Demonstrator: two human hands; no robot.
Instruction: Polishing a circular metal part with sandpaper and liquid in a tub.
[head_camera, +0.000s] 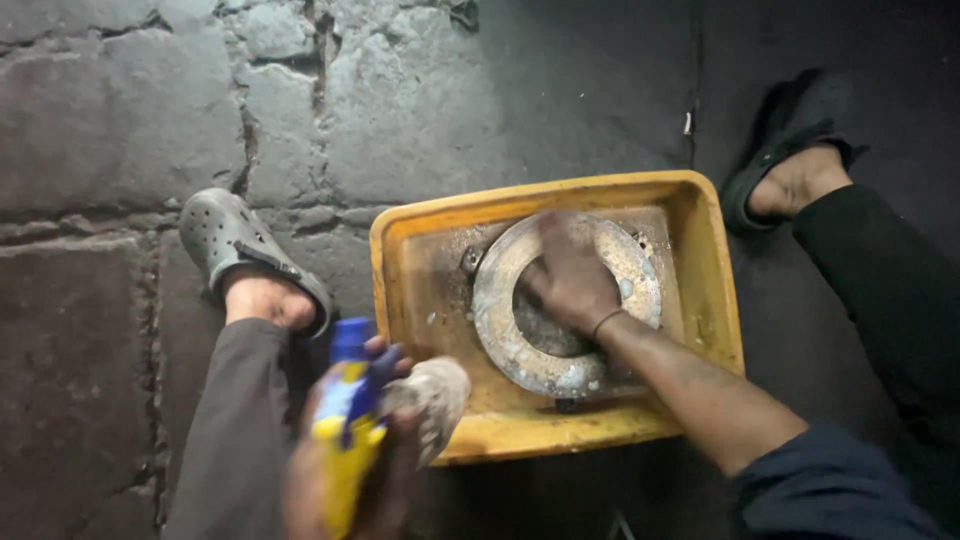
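A round metal ring-shaped part (520, 345), grey and grimy, lies in a yellow plastic tub (700, 260) on the stone floor. My right hand (570, 280) rests on the ring's inner edge, fingers curled over it; its motion blurs it. My left hand (385, 440) is near the tub's front left corner and holds a yellow and blue spray can (345, 415) with a blue cap, together with a dirty whitish rag (435, 395) bunched against the can.
My left foot in a grey clog (235, 245) stands left of the tub. My right foot in a dark sandal (790, 160) is at the upper right. Rough stone paving with cracks (250, 140) surrounds the tub.
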